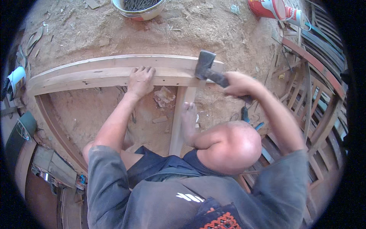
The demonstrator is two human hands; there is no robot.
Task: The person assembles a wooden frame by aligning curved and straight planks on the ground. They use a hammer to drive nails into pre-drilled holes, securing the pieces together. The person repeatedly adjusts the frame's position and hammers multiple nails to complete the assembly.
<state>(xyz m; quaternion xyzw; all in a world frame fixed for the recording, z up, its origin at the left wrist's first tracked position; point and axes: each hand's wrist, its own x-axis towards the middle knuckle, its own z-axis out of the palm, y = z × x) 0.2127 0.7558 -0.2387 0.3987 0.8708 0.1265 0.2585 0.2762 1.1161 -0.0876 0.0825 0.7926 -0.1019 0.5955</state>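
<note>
A pale wooden frame lies in front of me, its long thick top beam [106, 76] running from left to right. My left hand [141, 82] rests over this beam near its middle, with the fingers bent over the wood. In my right hand [240, 84] is a hammer [206, 65] with a dark, blocky metal head. That head is over the beam's right part, above where a post [178, 126] meets it; whether it touches the wood I cannot tell. My bare foot [189, 116] is set against the post.
A bowl of dark nails [139, 8] stands at the far side on dusty ground. Two red and white buckets [267, 8] lie at the far right. Stacked wooden frames [316, 91] fill the right side. A blue-handled tool [245, 114] lies near my knee. Planks [57, 164] are at left.
</note>
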